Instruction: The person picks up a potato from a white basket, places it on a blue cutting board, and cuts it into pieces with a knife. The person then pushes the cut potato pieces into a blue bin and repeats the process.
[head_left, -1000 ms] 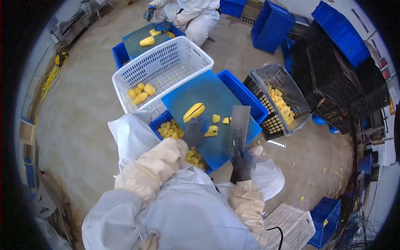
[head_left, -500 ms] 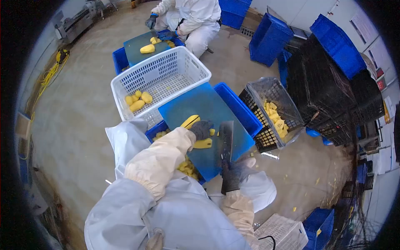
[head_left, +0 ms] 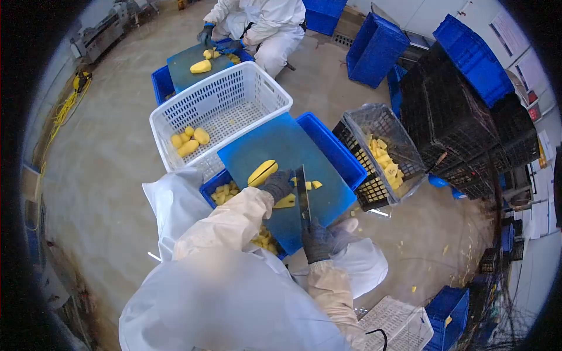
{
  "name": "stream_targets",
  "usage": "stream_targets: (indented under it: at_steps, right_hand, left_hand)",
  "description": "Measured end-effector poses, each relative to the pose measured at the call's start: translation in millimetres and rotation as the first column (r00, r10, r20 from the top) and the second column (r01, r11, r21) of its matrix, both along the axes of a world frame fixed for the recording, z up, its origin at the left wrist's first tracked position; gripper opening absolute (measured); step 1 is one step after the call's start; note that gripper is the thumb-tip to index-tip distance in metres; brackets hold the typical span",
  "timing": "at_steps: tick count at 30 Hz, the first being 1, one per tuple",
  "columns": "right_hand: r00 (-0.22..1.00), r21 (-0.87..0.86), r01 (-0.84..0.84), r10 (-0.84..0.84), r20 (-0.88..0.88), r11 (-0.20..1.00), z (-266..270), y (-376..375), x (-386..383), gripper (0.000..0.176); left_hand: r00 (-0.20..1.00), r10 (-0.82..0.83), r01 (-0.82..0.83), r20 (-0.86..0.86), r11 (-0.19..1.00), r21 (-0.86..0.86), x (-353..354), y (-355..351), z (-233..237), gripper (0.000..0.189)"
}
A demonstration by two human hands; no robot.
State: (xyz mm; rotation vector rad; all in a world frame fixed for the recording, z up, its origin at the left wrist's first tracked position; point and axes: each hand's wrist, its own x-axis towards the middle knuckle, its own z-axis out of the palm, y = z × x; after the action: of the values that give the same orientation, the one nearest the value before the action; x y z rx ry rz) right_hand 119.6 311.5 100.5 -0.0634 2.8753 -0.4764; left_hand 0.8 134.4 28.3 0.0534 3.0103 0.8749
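On the blue-green cutting board (head_left: 281, 140) my gloved left hand (head_left: 277, 185) bends over a yellow piece (head_left: 285, 202), fingers closed; what they press on is partly hidden. A longer yellow piece with a dark slit (head_left: 263, 173) lies beside that hand. My gloved right hand (head_left: 317, 240) is wrapped round the handle of a wide knife (head_left: 302, 193), whose blade stands on edge just right of my left hand. Small cut chunks (head_left: 317, 184) lie at the blade's far side.
A white crate (head_left: 219, 96) holds several yellow pieces. Blue bins (head_left: 333, 149) sit under the board. Right of it stands a black crate (head_left: 366, 190) with a clear liner and cut pieces. Ahead, a co-worker in white (head_left: 275, 29) works at another board (head_left: 187, 64).
The knife has shifted left, close to my left hand, its blade now more edge-on. Small chunks show to its right. The whole view has moved slightly.
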Motion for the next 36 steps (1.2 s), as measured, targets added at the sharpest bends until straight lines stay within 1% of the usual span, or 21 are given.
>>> stream_targets:
  at_steps: [1, 3, 4, 5, 6, 7, 10, 12, 16, 18, 20, 22, 24, 25, 28, 30, 31, 33, 34, 35, 36]
  right_hand:
    - [1.0, 0.0, -0.001, 0.001, 0.0, 1.0, -12.7, 2.2, 1.8, 0.025]
    - [0.958, 0.063, -0.072, 0.087, -0.274, 0.995, -43.5, 6.5, 6.4, 0.024]
    - [0.957, 0.062, -0.073, 0.087, -0.278, 0.995, -39.1, 5.1, 5.0, 0.024]
    - [0.966, -0.029, -0.069, 0.06, -0.25, 0.997, -23.8, 2.4, 5.0, 0.023]
    - [0.975, -0.118, -0.062, 0.035, -0.218, 0.991, -13.1, 0.6, 4.9, 0.023]
    - [0.975, -0.119, -0.062, 0.035, -0.218, 0.991, -9.0, -0.4, 4.2, 0.023]
    - [0.994, -0.036, -0.036, 0.032, -0.108, 0.999, -5.9, -1.2, 3.6, 0.022]
    - [0.979, 0.011, -0.059, 0.059, -0.196, 0.998, -8.5, -0.9, 5.0, 0.017]
    - [0.962, 0.06, -0.087, 0.099, -0.253, 0.994, -21.5, -1.5, 6.0, 0.013]
    - [0.977, 0.095, -0.114, 0.129, -0.172, 0.989, -19.3, -2.8, 4.2, 0.026]
    - [0.984, 0.092, -0.105, 0.117, -0.134, 0.99, -12.5, -4.3, 3.5, 0.025]
    - [0.99, 0.091, -0.095, 0.104, -0.098, 0.991, -13.2, -3.3, 4.6, 0.025]
    - [0.922, -0.013, -0.127, 0.113, -0.371, 0.992, -20.8, -0.5, 7.1, 0.017]
    - [0.923, -0.014, -0.127, 0.113, -0.369, 0.992, -21.2, -1.1, 3.8, 0.017]
    - [0.95, -0.039, -0.172, 0.155, -0.272, 0.984, -28.8, -4.8, -13.6, 0.023]
    - [0.989, 0.089, -0.148, 0.15, -0.018, 0.985, -43.1, -7.2, -27.1, 0.023]
    - [0.988, 0.093, -0.147, 0.15, -0.023, 0.985, -30.2, -10.2, -28.8, 0.023]
    - [0.989, 0.011, -0.02, 0.018, 0.149, 1.0, 7.4, -17.2, -25.9, 0.027]
    - [0.988, 0.013, -0.024, 0.021, 0.151, 1.0, -6.3, -12.3, -21.2, 0.027]
    - [0.996, -0.016, 0.006, -0.008, -0.094, 1.0, -30.1, -4.0, -13.7, 0.029]
    - [0.944, -0.054, 0.028, -0.044, -0.327, 0.998, -45.5, 2.1, -5.7, 0.032]
  left_hand:
    - [1.0, 0.0, -0.001, 0.02, 1.0, 0.019, -1.1, 0.4, -2.7, 0.037]
    - [0.999, 0.002, -0.003, 0.038, 0.999, 0.037, -4.0, 0.2, -1.7, 0.036]
    - [0.994, 0.013, -0.015, 0.108, 1.0, 0.017, -4.8, 0.7, 0.0, 0.036]
    - [0.984, 0.026, -0.026, 0.179, 1.0, -0.003, -5.3, 1.4, 0.2, 0.036]
    - [0.984, 0.026, -0.026, 0.177, 1.0, -0.004, -4.9, 1.5, 0.0, 0.036]
    - [0.989, 0.019, -0.021, 0.148, 1.0, 0.013, -3.7, 1.5, 0.0, 0.035]
    - [0.99, 0.019, -0.019, 0.142, 1.0, -0.005, -4.3, 4.5, 3.8, 0.034]
    - [0.986, 0.023, -0.016, 0.168, 0.999, -0.039, -6.6, 6.4, 7.0, 0.033]
    - [0.991, 0.002, -0.003, 0.133, 1.0, 0.007, -6.7, 5.5, 5.4, 0.034]
    - [0.992, 0.0, -0.003, 0.125, 1.0, 0.021, -4.2, 5.2, 19.2, 0.035]
    - [0.977, 0.001, 0.0, 0.213, 1.0, -0.002, -3.9, 6.3, 28.7, 0.036]
    - [0.983, -0.007, 0.008, 0.186, 1.0, 0.0, -4.6, 4.6, 21.3, 0.034]
    - [0.987, -0.014, 0.014, 0.16, 1.0, 0.001, -5.6, 3.6, 12.2, 0.034]
    - [0.985, -0.01, 0.012, 0.172, 1.0, -0.011, -6.3, 4.2, 12.1, 0.033]
    - [0.976, -0.01, 0.016, 0.219, 0.999, -0.027, -8.1, 6.4, 17.0, 0.032]
    - [0.971, -0.013, 0.02, 0.238, 0.999, -0.029, -10.7, 7.3, 27.0, 0.033]
    - [0.968, 0.02, -0.014, 0.25, 1.0, -0.024, -9.2, 6.1, 31.4, 0.034]
    - [0.964, 0.054, -0.051, 0.259, 0.999, -0.018, -6.4, 2.1, 38.6, 0.036]
    - [0.988, 0.062, -0.068, 0.141, 0.997, 0.04, -2.7, -1.0, 39.5, 0.038]
    - [0.997, 0.078, -0.081, 0.029, 0.992, 0.097, 4.8, -5.4, 38.3, 0.04]
    - [0.995, 0.084, -0.088, 0.046, 0.992, 0.093, 15.8, -12.0, 37.1, 0.04]
